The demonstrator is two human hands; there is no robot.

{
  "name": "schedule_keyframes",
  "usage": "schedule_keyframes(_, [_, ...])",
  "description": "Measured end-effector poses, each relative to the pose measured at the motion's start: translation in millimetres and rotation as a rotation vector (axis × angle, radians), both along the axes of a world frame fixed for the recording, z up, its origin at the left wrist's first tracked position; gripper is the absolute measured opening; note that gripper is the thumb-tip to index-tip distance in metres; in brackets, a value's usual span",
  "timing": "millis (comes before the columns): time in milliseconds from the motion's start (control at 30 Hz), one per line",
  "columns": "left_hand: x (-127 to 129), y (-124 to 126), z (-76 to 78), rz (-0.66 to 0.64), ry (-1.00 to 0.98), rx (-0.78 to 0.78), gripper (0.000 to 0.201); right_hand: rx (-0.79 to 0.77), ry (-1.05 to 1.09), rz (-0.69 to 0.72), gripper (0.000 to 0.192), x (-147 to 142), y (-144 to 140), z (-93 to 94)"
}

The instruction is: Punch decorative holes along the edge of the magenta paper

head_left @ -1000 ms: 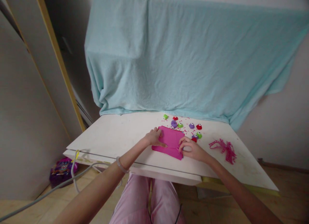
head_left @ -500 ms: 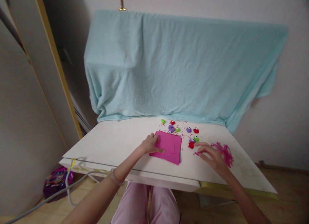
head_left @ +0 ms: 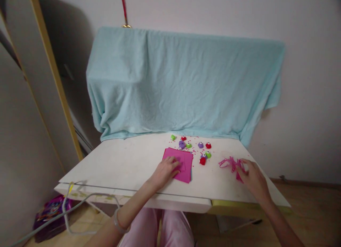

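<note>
My left hand [head_left: 165, 171] lies on a stack of bright pink paper sheets [head_left: 188, 174], its fingers stretched across the top and partly over a smaller pink piece [head_left: 183, 162]. A blue-grey edge shows beneath the pink at the stack's right side. At the right of the table, my right hand [head_left: 252, 177] has its thumb and fingers closed on a loose bundle of pink perforated paper strips [head_left: 231, 163]. How many strips are in the fingers cannot be made out.
Behind the stack are several small craft punches in red [head_left: 203, 161], purple [head_left: 182, 144] and green [head_left: 208, 154], amid pink confetti bits. A light blue cloth [head_left: 186, 83] hangs at the table's back. Grey cable [head_left: 90, 196] loops by the front left edge.
My right hand has moved right, from beside the red punch to the pink strips. My left hand has shifted further over the paper stack. The view has turned slightly.
</note>
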State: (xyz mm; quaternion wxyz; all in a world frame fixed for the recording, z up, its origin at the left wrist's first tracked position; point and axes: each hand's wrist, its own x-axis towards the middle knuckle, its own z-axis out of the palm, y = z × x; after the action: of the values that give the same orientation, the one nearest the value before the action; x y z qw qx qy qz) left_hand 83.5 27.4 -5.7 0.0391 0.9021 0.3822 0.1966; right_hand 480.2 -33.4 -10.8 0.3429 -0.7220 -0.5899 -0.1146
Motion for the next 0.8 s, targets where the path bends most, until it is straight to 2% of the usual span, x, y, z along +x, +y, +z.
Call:
schedule_keyframes(100, [0.3, 0.7, 0.5, -0.005, 0.034, -0.038, 0.023, 0.047, -0.002, 0.120, 0.039, -36.8, -2.4, 7.3])
schedule_keyframes(200, [-0.5, -2.8, 4.5, -0.021, 0.101, -0.038, 0.026, 0.095, 0.057, 0.236, 0.034, -78.6, -4.2, 8.9])
schedule_keyframes(400, [5.0, -11.7, 12.2, -0.054, 0.212, -0.034, 0.028, 0.077, 0.283, 0.369, 0.032, -143.2, -7.7, -6.3])
schedule_keyframes(600, [13.7, -8.6, 15.4, -0.009, 0.257, -0.082, 0.022, 0.015, 0.431, 0.428, 0.027, -171.4, -19.2, -25.4])
schedule_keyframes(800, [17.0, -10.0, 10.2, 0.012, 0.291, -0.073, 0.019, -0.019, 0.468, 0.415, 0.025, -178.6, -30.3, -25.0])
